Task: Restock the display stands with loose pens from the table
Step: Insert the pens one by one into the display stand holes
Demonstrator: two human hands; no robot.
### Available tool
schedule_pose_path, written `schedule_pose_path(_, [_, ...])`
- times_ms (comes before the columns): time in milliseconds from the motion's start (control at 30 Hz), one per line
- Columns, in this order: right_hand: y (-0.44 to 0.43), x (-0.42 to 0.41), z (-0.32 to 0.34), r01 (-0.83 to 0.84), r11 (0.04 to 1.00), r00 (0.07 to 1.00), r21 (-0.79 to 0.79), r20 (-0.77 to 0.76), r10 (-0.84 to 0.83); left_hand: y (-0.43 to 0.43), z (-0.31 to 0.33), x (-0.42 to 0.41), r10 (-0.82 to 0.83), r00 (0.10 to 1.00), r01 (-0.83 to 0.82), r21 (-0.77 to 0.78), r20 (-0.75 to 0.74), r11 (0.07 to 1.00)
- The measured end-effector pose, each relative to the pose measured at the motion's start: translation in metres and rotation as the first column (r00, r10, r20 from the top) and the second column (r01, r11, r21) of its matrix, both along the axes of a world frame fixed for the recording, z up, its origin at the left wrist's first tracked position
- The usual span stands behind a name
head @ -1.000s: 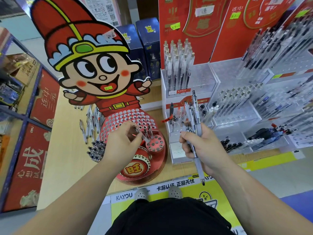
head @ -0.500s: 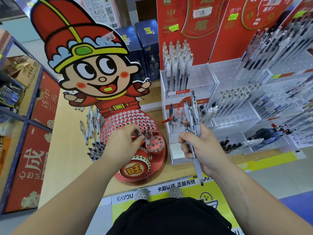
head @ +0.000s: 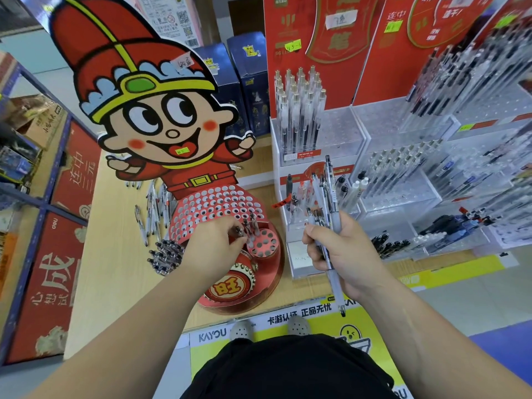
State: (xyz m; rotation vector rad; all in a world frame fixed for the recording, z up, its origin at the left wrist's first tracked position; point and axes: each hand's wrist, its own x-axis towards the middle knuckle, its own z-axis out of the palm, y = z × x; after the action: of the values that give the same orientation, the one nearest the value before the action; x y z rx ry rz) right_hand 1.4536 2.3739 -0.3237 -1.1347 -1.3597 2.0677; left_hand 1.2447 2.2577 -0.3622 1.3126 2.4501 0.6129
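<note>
A red cartoon-figure display stand (head: 213, 205) with rows of round holes stands on the wooden table (head: 115, 272). My left hand (head: 213, 249) pinches a pen (head: 240, 232) upright at the stand's lower right holes, beside two pens that stand in holes there. My right hand (head: 342, 251) is closed around a bundle of several pens (head: 328, 203), held upright to the right of the stand. Loose pens (head: 152, 211) lie on the table left of the stand, and a dark heap of pens (head: 167, 256) sits by my left wrist.
Clear acrylic pen racks (head: 397, 180) with many pens fill the right side, backed by red signboards (head: 331, 38). Blue boxes (head: 244, 79) stand behind the figure. A blue shelf with red cartons (head: 49, 272) is on the left. The table's front edge is near my feet.
My left hand has shifted slightly right along the stand's lower holes, still pinching a pen. My right hand keeps its bundle in about the same place.
</note>
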Motion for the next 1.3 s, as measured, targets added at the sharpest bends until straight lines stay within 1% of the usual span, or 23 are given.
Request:
schedule_pose_path(133, [-0.001, 0.001, 0.001, 0.010, 1.000, 1.000, -0.009, 0.003, -0.010, 0.005, -0.005, 0.001, -0.033, 0.999, 0.032, -0.061, -0.023, 0.998])
schedule_pose_path(333, [-0.001, 0.002, 0.003, 0.012, 1.000, 1.000, -0.013, 0.011, -0.012, 0.016, -0.009, -0.001, -0.005, 0.999, 0.000, -0.136, -0.038, 0.991])
schedule_pose_path(500, [-0.001, 0.003, 0.004, 0.012, 1.000, 1.000, -0.013, 0.012, -0.011, 0.015, -0.007, -0.001, 0.005, 1.000, -0.008, -0.169, -0.017, 0.986])
schedule_pose_path(567, [-0.002, 0.003, 0.006, -0.003, 1.000, 1.000, -0.011, 0.012, 0.004, 0.010, 0.004, 0.003, 0.038, 0.999, -0.039, -0.133, -0.016, 0.990])
schedule_pose_path(633, [-0.003, 0.002, 0.009, -0.023, 1.000, 1.000, -0.015, 0.001, 0.023, 0.005, 0.023, 0.011, 0.061, 0.998, -0.061, 0.011, -0.016, 0.998])
schedule_pose_path(667, [-0.003, 0.000, 0.010, -0.033, 0.999, 0.999, -0.019, -0.006, 0.033, 0.004, 0.035, 0.018, 0.058, 0.998, -0.059, 0.092, 0.012, 0.994])
schedule_pose_path(700, [-0.004, -0.001, 0.011, -0.046, 0.999, 0.999, -0.020, -0.014, 0.046, 0.004, 0.048, 0.026, 0.046, 0.995, -0.059, 0.155, 0.084, 0.986])
schedule_pose_path(733, [-0.005, -0.004, 0.013, -0.065, 0.998, 0.998, -0.017, -0.020, 0.064, 0.007, 0.060, 0.034, 0.027, 0.978, -0.068, 0.197, 0.205, 0.978])
schedule_pose_path(767, [-0.007, -0.007, 0.016, -0.087, 0.996, 0.996, -0.012, -0.028, 0.087, 0.012, 0.070, 0.041, 0.007, 0.936, -0.088, 0.216, 0.353, 0.972])
schedule_pose_path(800, [-0.008, -0.010, 0.019, -0.114, 0.993, 0.993, -0.007, -0.040, 0.113, 0.017, 0.077, 0.047, -0.013, 0.866, -0.113, 0.219, 0.500, 0.969])
schedule_pose_path(833, [-0.009, -0.013, 0.021, -0.141, 0.990, 0.989, 0.000, -0.054, 0.140, 0.021, 0.082, 0.052, -0.026, 0.790, -0.133, 0.213, 0.612, 0.968])
schedule_pose_path(900, [-0.011, -0.016, 0.025, -0.175, 0.984, 0.982, 0.028, -0.071, 0.177, 0.029, 0.085, 0.057, -0.022, 0.680, -0.165, 0.182, 0.733, 0.969])
schedule_pose_path(967, [-0.011, -0.016, 0.027, -0.180, 0.983, 0.981, 0.045, -0.068, 0.183, 0.032, 0.084, 0.058, 0.001, 0.603, -0.205, 0.154, 0.798, 0.967])
schedule_pose_path(1000, [-0.010, -0.015, 0.026, -0.180, 0.983, 0.981, 0.047, -0.066, 0.183, 0.033, 0.083, 0.058, 0.005, 0.582, -0.217, 0.150, 0.814, 0.964])
schedule_pose_path(1067, [-0.008, -0.012, 0.026, -0.180, 0.983, 0.981, 0.042, -0.066, 0.182, 0.034, 0.084, 0.060, 0.005, 0.566, -0.227, 0.150, 0.824, 0.962])
schedule_pose_path(1133, [-0.004, -0.008, 0.026, -0.188, 0.982, 0.980, 0.029, -0.060, 0.190, 0.035, 0.085, 0.061, 0.021, 0.564, -0.272, 0.162, 0.826, 0.949])
schedule_pose_path(1233, [0.004, 0.000, 0.025, -0.233, 0.972, 0.972, 0.028, -0.019, 0.233, 0.038, 0.087, 0.049, 0.052, 0.527, -0.423, 0.209, 0.848, 0.882])
schedule_pose_path(1300, [0.008, 0.005, 0.023, -0.218, 0.976, 0.976, 0.018, -0.005, 0.218, 0.038, 0.090, 0.038, 0.050, 0.521, -0.475, 0.241, 0.852, 0.847])
